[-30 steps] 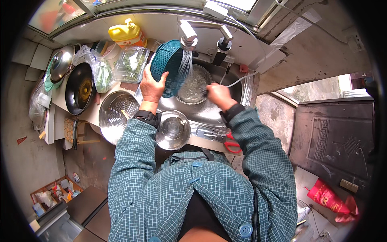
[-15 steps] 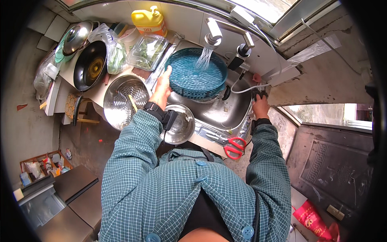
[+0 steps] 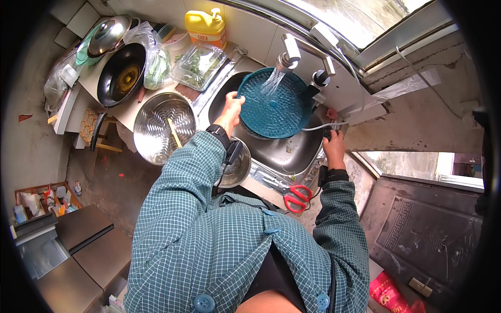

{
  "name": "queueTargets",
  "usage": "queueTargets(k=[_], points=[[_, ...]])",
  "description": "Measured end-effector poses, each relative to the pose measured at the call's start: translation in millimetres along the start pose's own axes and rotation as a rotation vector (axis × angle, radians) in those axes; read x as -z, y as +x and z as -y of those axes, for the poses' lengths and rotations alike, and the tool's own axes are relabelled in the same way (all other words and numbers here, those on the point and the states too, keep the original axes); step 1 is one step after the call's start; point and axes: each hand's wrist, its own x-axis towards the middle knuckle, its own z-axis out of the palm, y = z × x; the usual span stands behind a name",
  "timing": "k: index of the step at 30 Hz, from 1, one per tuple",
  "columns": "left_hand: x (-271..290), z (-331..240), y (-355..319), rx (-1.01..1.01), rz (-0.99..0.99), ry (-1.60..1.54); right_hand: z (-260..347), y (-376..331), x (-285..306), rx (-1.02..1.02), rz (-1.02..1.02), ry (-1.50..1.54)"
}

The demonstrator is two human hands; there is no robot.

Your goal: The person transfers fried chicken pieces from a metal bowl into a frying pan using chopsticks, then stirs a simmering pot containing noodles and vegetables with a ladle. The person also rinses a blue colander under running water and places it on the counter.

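Before our tiled wall (image 3: 250,34): one bench (image 3: 127,119), one sink (image 3: 295,151), two bowls (image 3: 156,133). Left fingers (image 3: 238,98) grip one basket (image 3: 274,112); right fingers (image 3: 334,134), we can't tell.

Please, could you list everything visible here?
Basket: one, teal, under running tap
Tap: one, silver, above basket
Sink: one, silver, beneath basket
Steel bowls: two, silver, toward sink's left
Stick: one, yellowish, in larger bowl
Scissors: one, red-handled, near counter's edge
Pan: one, black, upper left
Lid: one, silver, beyond pan
Jug: one, yellow, by back wall
Greens box: one, clear, before jug
Greens bag: one, clear, beside pan
Packet: one, red, lower right
Clutter: uncounted, mixed colours, lower left
Left hand: one, bare, on basket rim
Right hand: one, bare, by sink's right
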Motion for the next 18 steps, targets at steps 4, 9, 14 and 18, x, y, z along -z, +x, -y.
queueTargets(k=[4,9,14,18], points=[[24,-23,-5,-0.303,-0.041,-0.144,10,35,-26,0.044,-0.113,0.29],[29,-60,-26,-0.983,-0.277,0.169,4,96,-62,-0.025,0.128,0.907],[36,-85,-60,-1.267,-0.405,0.589,-24,117,-116,-0.626,0.372,1.239],[60,-79,-88,-1.385,-0.37,0.736,3,135,-126,-0.572,0.51,1.325]])
